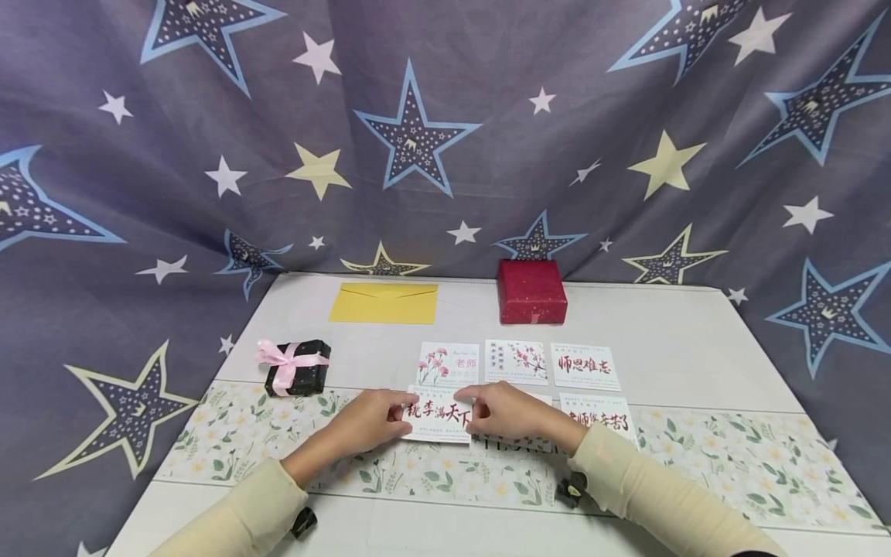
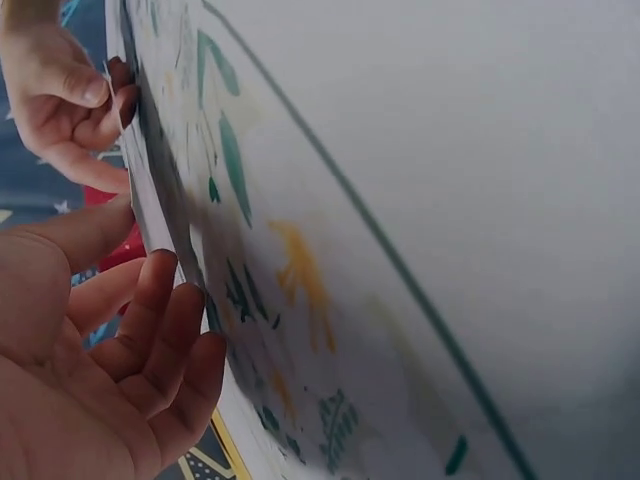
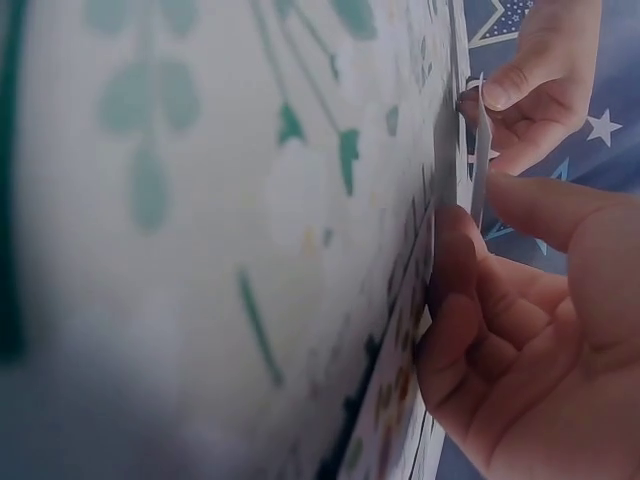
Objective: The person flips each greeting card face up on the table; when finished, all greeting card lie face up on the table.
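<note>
In the head view a white card (image 1: pixel 437 425) with red brush-written characters is held between both hands, slightly tilted over the floral strip. My left hand (image 1: pixel 365 424) pinches its left edge between thumb and fingers. At the opposite edge, my right hand (image 1: pixel 511 408) pinches it the same way. Seen edge-on in the left wrist view, the card (image 2: pixel 150 205) stands a little off the table surface. The right wrist view also shows this thin card (image 3: pixel 482 150) spanning the two hands. Its top edge overlaps a carnation card (image 1: pixel 448 362) behind it.
Nearby lie a blossom card (image 1: pixel 517 362) and two red-lettered cards (image 1: pixel 585 367); another is mostly covered by the right hand. Farther back are a yellow envelope (image 1: pixel 383 303) and a red box (image 1: pixel 532 292). A black gift box (image 1: pixel 306 375) with pink ribbon sits left.
</note>
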Demonstrator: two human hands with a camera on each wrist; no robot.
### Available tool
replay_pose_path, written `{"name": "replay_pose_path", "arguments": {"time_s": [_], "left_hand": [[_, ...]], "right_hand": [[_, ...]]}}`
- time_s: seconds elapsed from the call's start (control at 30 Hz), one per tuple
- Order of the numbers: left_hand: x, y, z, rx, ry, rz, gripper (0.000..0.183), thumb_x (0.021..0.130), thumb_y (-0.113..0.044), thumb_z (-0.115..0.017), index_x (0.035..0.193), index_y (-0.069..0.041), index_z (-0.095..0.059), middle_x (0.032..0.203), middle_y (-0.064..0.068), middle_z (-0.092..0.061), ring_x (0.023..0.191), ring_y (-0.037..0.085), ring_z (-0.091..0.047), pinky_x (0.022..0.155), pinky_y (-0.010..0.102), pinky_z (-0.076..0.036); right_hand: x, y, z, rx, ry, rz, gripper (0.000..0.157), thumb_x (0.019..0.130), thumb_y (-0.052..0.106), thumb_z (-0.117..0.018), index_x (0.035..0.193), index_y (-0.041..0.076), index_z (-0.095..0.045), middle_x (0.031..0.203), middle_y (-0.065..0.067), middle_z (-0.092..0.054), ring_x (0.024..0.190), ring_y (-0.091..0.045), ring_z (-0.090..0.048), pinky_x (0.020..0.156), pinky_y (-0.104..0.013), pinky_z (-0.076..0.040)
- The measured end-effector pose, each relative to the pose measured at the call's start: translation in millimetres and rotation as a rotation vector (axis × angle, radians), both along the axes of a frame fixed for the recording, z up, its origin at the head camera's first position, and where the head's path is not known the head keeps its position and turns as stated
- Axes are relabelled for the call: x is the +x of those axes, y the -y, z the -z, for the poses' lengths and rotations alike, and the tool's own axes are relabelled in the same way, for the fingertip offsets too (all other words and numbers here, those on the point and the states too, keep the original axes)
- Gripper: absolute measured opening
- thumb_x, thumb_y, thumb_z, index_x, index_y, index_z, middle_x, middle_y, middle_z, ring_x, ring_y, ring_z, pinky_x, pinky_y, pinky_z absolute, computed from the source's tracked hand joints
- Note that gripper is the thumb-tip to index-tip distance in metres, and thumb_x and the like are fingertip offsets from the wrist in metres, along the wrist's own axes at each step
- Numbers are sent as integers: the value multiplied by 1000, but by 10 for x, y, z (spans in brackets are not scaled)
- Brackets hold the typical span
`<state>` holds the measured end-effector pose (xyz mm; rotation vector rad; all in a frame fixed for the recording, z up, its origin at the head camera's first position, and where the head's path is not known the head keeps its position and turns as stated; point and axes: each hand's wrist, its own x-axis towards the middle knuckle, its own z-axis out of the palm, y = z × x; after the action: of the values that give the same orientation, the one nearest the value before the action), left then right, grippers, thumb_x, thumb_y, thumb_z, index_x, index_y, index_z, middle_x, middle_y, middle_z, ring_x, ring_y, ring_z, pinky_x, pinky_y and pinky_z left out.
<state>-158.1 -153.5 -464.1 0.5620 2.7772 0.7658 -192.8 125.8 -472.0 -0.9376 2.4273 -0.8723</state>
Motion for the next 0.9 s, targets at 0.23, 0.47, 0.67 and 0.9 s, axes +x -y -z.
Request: {"name": "replay_pose_path", "arguments": {"time_s": [0.23,0.47,0.67,0.9], "left_hand": [[-3,-28,49,-61,-48,31,51,86,-17,-79,135,-12,-67,69,-13,-53,59,2,-43,57,21,-37],[33,-99,9,-179,-71,5,50,87,-24,-79,135,-14,-67,66,-11,-49,60,6,-43,57,23,-36],[53,-151,-36,-249,-65,-16,50,87,-24,-80,134,-14,-68,72,-6,-52,64,11,-45,59,28,-38],[57,-168,-9,-285,-76,2,49,86,-24,-80,133,-14,-69,80,-1,-59,69,13,-47,64,33,-43]], "right_hand": [[21,15,-1,32,3,11,52,92,18,-74,141,7,-60,73,13,-65,66,-1,-58,70,-22,-49],[31,55,-6,59,-19,26,49,92,19,-73,138,6,-62,67,12,-62,60,-2,-55,66,-21,-46],[26,72,-13,68,-30,7,48,93,22,-72,138,6,-63,66,12,-61,57,-1,-52,61,-19,-45],[27,63,-5,96,-11,8,50,94,25,-71,140,9,-62,66,14,-62,56,-1,-52,61,-19,-46]]}}
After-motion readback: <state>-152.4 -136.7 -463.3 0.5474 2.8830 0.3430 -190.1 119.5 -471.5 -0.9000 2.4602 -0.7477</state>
